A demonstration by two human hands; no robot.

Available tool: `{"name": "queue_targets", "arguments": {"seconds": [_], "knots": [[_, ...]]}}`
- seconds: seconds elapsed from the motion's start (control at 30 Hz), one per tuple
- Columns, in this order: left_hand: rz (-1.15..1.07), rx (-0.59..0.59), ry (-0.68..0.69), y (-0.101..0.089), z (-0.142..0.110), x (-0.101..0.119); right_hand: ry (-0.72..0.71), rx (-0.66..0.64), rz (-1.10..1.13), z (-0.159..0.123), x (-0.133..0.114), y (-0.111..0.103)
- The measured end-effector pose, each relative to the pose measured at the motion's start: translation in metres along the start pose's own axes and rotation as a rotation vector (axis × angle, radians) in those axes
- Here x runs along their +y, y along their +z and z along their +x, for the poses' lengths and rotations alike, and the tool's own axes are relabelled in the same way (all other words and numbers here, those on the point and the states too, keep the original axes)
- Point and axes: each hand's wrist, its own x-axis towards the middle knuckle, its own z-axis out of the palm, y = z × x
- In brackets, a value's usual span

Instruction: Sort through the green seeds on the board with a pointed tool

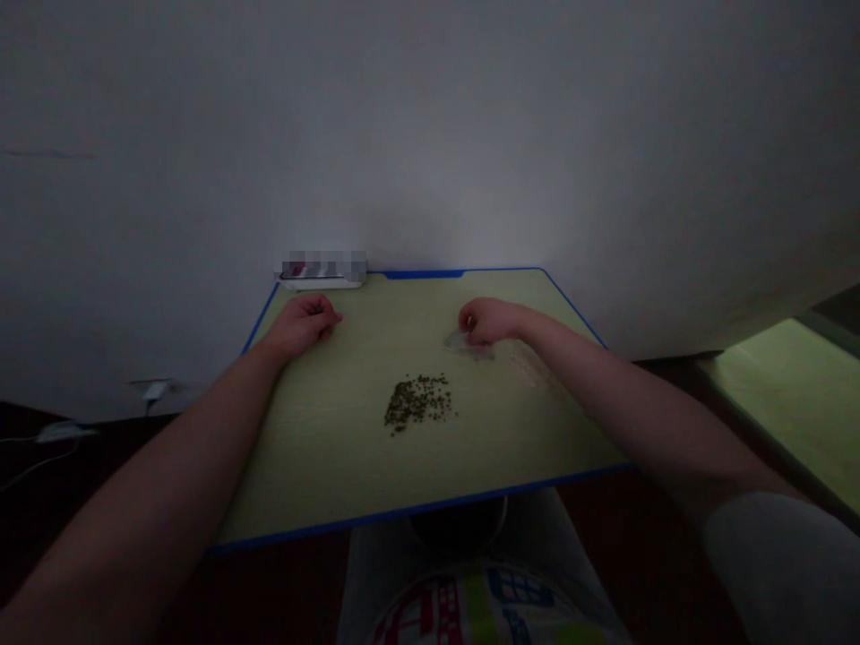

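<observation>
Left hand [300, 327]: curled closed, holding nothing visible, on the board [315, 457].
Right hand [489, 321]: pinching clear plastic [463, 344].
Green seeds [417, 403]: loose heap mid-board, apart from both hands.

1. Under the curled fingers of the right hand [494, 321], one part of a thin clear piece [461, 344] is hidden, so I cannot tell if the fingers pinch it.
2. Just beyond the fingers of the left hand [302, 324], a blurred object [323, 266] cannot be recognised.
3. Below the fingers of both hands, the small green grains [417, 403] are too small to tell their kind.
4. Right of the right fingers, a pale patch [530, 363] is too faint to tell.
5. Well below the fingers, a printed cloth [484, 609] and a grey sleeve [783, 573] are cut off by the picture's edge.
</observation>
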Motion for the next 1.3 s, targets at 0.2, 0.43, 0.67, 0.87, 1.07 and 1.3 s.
{"name": "queue_targets", "arguments": {"seconds": [0.2, 0.43, 0.67, 0.87, 1.07, 1.3], "knots": [[0.021, 0.004, 0.006, 0.001, 0.001, 0.0, -0.097, -0.017, -0.1, -0.041, -0.007, 0.016], [0.023, 0.013, 0.005, 0.001, 0.001, -0.003, -0.093, 0.028, -0.061, -0.095, 0.004, 0.04], [-0.006, 0.013, 0.001, 0.002, 0.002, -0.004, -0.098, 0.098, 0.113, -0.131, 0.003, 0.071], [0.004, 0.018, 0.002, 0.001, 0.003, -0.006, -0.076, 0.175, 0.265, -0.127, 0.008, 0.078], [0.027, 0.036, -0.036, 0.002, -0.001, 0.0, -0.104, 0.137, 0.272, -0.127, 0.002, 0.08], [0.016, 0.016, -0.009, 0.001, 0.0, -0.002, -0.09, 0.164, 0.359, -0.123, 0.012, 0.074]]}}
